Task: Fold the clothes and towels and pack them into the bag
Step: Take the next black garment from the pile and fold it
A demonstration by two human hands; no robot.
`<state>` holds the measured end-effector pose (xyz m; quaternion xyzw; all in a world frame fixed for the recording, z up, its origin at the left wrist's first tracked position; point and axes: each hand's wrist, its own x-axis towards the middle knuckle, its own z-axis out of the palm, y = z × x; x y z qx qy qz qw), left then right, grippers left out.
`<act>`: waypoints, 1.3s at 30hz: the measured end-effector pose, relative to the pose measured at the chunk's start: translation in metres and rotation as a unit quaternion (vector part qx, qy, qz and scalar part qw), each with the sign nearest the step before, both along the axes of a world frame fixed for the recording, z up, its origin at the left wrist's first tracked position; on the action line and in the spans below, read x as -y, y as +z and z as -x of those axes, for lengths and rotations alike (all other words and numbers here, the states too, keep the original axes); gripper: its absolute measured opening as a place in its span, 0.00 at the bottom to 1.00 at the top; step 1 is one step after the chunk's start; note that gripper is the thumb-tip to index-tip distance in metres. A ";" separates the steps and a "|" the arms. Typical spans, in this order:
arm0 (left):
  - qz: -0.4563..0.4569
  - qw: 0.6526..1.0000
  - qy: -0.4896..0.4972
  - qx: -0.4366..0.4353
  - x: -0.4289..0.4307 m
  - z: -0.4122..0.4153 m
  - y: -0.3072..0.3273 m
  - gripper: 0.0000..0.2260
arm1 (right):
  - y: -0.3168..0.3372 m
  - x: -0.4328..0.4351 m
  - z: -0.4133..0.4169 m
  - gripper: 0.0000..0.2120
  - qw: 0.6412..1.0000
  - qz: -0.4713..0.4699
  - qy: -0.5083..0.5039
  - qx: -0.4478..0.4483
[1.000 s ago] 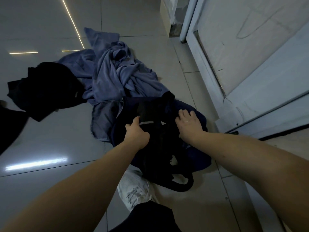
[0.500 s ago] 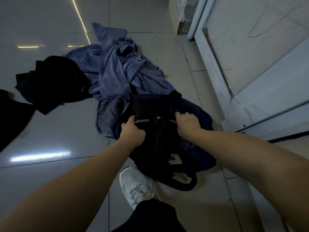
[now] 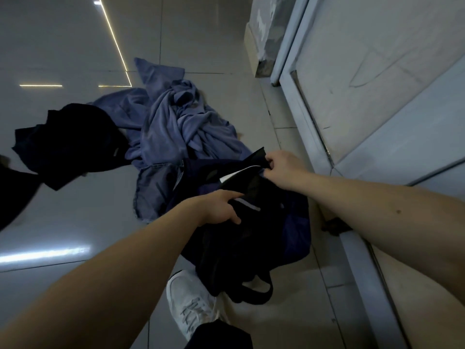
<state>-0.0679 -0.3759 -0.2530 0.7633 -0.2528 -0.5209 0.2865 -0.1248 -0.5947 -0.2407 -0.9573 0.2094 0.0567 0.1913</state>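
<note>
A black bag [image 3: 241,250] with dark blue cloth inside lies on the tiled floor in front of me. My right hand [image 3: 281,167] pinches the far edge of the bag's black opening flap and lifts it up. My left hand [image 3: 219,207] grips the near edge of the opening, beside a pale strip. A crumpled blue towel [image 3: 181,127] lies behind the bag, with a grey-blue garment [image 3: 153,190] spread to the bag's left. A black garment [image 3: 68,144] lies further left on the floor.
A white door and frame [image 3: 377,122] run along the right side, close to the bag. My white shoe [image 3: 191,306] stands just below the bag. Another dark cloth [image 3: 12,192] shows at the left edge. Glossy floor tiles [image 3: 75,235] stretch to the left.
My right hand has pulled the bag's far edge up and to the right, widening the opening. My left hand has shifted lower along the near edge. The view has tilted.
</note>
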 end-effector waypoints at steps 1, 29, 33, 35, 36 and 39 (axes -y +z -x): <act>-0.007 1.000 -0.008 0.021 0.008 -0.002 -0.002 0.32 | 0.000 -0.001 0.000 0.07 1.000 0.002 0.001 0.000; 0.037 0.970 0.057 0.233 0.003 0.077 -0.071 0.41 | -0.065 -0.054 0.105 0.23 0.937 0.075 0.152 -0.305; 0.011 0.962 0.030 0.271 0.007 0.077 -0.074 0.39 | -0.066 -0.054 0.096 0.20 0.892 0.106 0.171 -0.404; -0.006 0.961 0.039 0.272 0.012 0.076 -0.074 0.39 | -0.068 -0.052 0.098 0.16 0.889 0.091 0.180 -0.411; -0.017 0.963 0.043 0.265 0.015 0.075 -0.074 0.40 | -0.069 -0.050 0.102 0.15 0.891 0.078 0.185 -0.407; -0.040 0.971 0.038 0.233 0.022 0.075 -0.079 0.43 | -0.073 -0.041 0.117 0.14 0.908 0.032 0.181 -0.377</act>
